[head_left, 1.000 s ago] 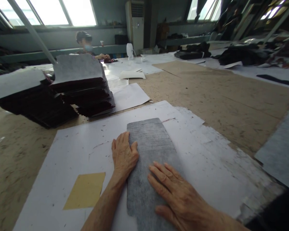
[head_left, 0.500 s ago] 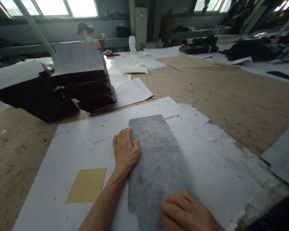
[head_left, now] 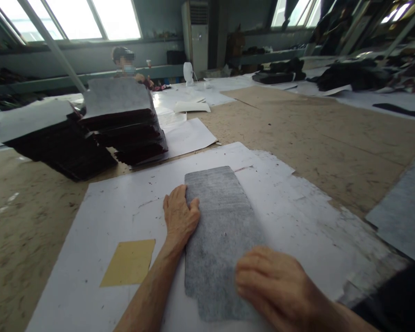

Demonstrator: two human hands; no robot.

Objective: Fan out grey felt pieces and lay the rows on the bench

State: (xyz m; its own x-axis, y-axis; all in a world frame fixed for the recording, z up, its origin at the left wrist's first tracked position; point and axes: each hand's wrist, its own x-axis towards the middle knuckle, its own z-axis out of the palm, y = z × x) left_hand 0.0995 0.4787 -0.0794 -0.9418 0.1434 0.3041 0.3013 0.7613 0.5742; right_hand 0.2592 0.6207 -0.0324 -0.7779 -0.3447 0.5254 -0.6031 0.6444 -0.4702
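Note:
A long grey felt-like fabric piece [head_left: 221, 230] lies flat on white paper in front of me, its lower left corner notched. My left hand [head_left: 181, 212] rests along its left edge, thumb on the fabric and fingers stretched out. Over the lower right side of the piece is my right hand [head_left: 273, 281], closed, with fingertips pressed together. Whatever those fingers may hold is hidden. Left of my left forearm, a yellow paper piece [head_left: 129, 263] sits on the white paper sheet [head_left: 124, 203].
Two tall stacks of dark cut pieces topped in grey, the left stack [head_left: 55, 147] and the right stack [head_left: 124, 124], stand beyond the sheet. Another grey piece [head_left: 404, 212] lies at right. A person [head_left: 124, 62] sits behind the stacks. Dark fabric piles [head_left: 349, 76] lie farther back.
My right hand has moved slightly up and stays closed. My left hand keeps its place on the fabric edge. The view has tilted up a little.

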